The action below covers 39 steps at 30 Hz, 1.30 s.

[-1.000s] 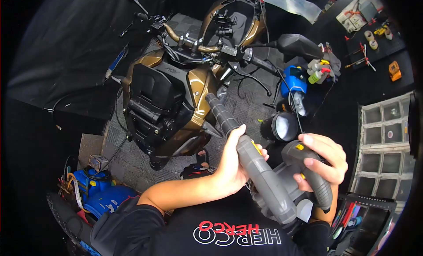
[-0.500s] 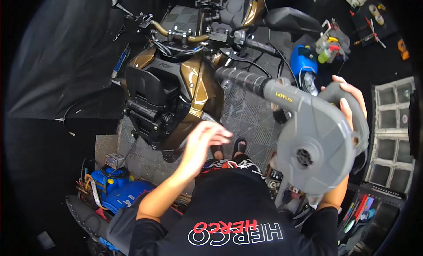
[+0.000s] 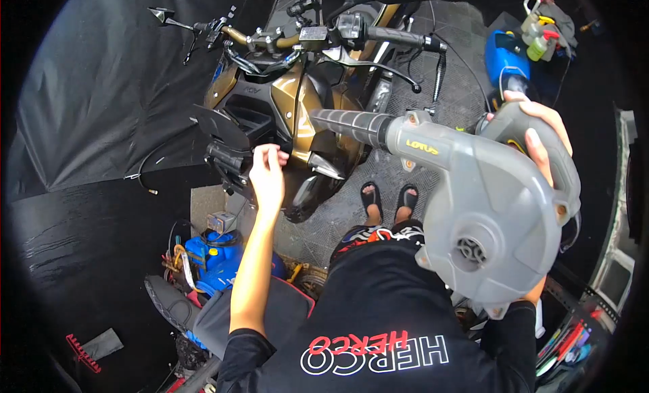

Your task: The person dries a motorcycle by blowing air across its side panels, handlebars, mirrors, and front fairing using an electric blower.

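Observation:
My right hand (image 3: 544, 133) is wrapped round the handle of a grey Lotus blower (image 3: 500, 197). The blower's ribbed black nozzle (image 3: 355, 126) points left, its tip at the bronze front panel (image 3: 297, 106) of a motorcycle. My left hand (image 3: 269, 171) is raised beside the motorcycle's black front part (image 3: 233, 139), fingers loosely bent and apart, with nothing seen in it. Whether its fingertips touch the motorcycle cannot be told.
Handlebars (image 3: 314, 38) with a lever stretch across the top. A blue machine (image 3: 507, 60) and spray bottles (image 3: 541, 45) stand at the upper right. Blue containers (image 3: 215, 254) and a dark bag (image 3: 270, 312) lie lower left. Coloured tools (image 3: 574, 342) sit lower right.
My left hand has let go of the blower tube and moved left to the motorcycle's front. The blower has swung round, its nozzle now pointing left. The view has shifted.

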Each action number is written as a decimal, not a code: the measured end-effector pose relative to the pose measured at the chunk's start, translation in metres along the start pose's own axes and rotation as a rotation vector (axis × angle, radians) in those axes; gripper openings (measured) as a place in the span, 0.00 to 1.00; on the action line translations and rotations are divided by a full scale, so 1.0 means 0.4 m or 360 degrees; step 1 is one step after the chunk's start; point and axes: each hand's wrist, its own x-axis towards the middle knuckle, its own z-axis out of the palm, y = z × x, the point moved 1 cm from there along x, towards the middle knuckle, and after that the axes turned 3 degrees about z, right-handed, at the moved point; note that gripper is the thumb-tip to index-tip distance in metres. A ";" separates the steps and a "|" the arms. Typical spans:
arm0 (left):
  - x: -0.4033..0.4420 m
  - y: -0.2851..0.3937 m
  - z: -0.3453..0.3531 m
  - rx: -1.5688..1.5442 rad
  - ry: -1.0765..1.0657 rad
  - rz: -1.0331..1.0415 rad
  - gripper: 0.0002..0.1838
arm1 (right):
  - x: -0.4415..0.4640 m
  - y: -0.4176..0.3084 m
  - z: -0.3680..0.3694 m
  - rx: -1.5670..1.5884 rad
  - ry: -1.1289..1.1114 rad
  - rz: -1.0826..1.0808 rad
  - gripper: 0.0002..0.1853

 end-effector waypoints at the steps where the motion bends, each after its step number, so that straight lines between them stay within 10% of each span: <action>1: 0.018 -0.009 0.021 0.0001 0.0037 0.0045 0.09 | 0.007 0.012 -0.018 -0.0084 -0.0072 -0.0036 0.19; 11: 0.074 -0.048 0.130 0.0663 0.0505 0.0465 0.09 | 0.021 0.064 -0.089 -0.0126 -0.0167 0.0017 0.21; 16: 0.069 -0.071 0.136 0.0690 0.0498 0.0437 0.10 | -0.001 0.070 -0.092 0.0022 0.0253 0.0081 0.21; 28: 0.072 -0.065 0.148 0.0727 0.0517 0.0421 0.10 | -0.019 0.149 -0.155 -0.0103 -0.0273 -0.0079 0.20; 39: 0.066 -0.079 0.144 0.0754 0.0521 0.0366 0.09 | -0.078 0.183 -0.167 0.0036 0.0107 0.0269 0.19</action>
